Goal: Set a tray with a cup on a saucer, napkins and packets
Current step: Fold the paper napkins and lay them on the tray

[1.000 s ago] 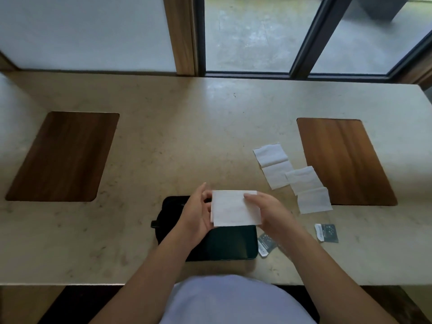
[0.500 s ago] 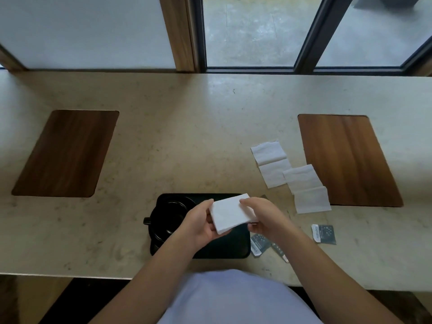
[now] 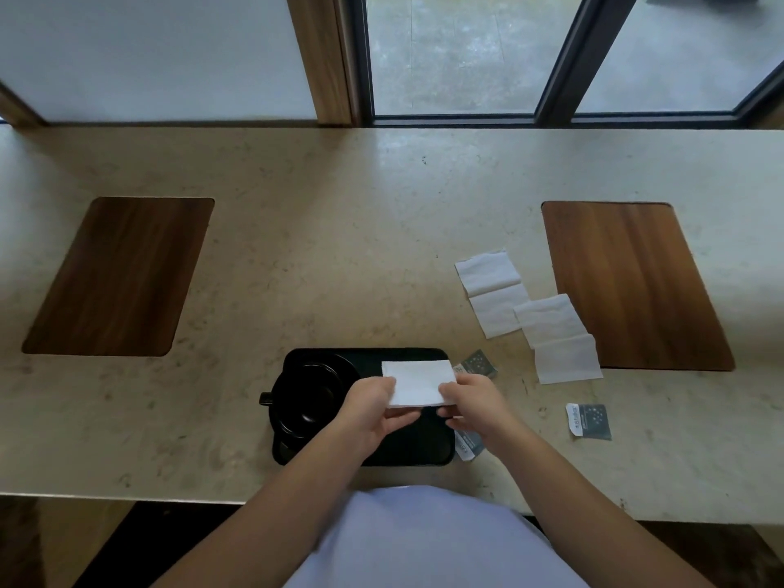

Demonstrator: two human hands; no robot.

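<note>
A black tray point(image 3: 365, 454) sits on the beige stone counter point(image 3: 339, 248), close to its near edge. On the tray's left part stands a black cup point(image 3: 303, 396) on a black saucer point(image 3: 339, 367), the cup's handle pointing left past the tray's rim.

Both hands hold one folded white napkin point(image 3: 418, 381) over the tray's right part. The left hand point(image 3: 373, 411) pinches the napkin's near-left corner between thumb and fingers; the right hand point(image 3: 473, 403) pinches its near-right edge. Whether the napkin touches the tray cannot be told.

Two unfolded white napkins lie on the counter to the right, the far napkin point(image 3: 492, 290) and the near napkin point(image 3: 560, 337), overlapping slightly at one corner. Three dark packets lie on the counter: one packet point(image 3: 479, 364) just beside the tray's far-right corner, a second packet point(image 3: 469, 445) against the tray's right rim under the right wrist, and a third packet point(image 3: 589, 421) apart to the right.

Wooden inlays are set into the counter, the left inlay point(image 3: 119, 275) and the right inlay point(image 3: 632, 282).
</note>
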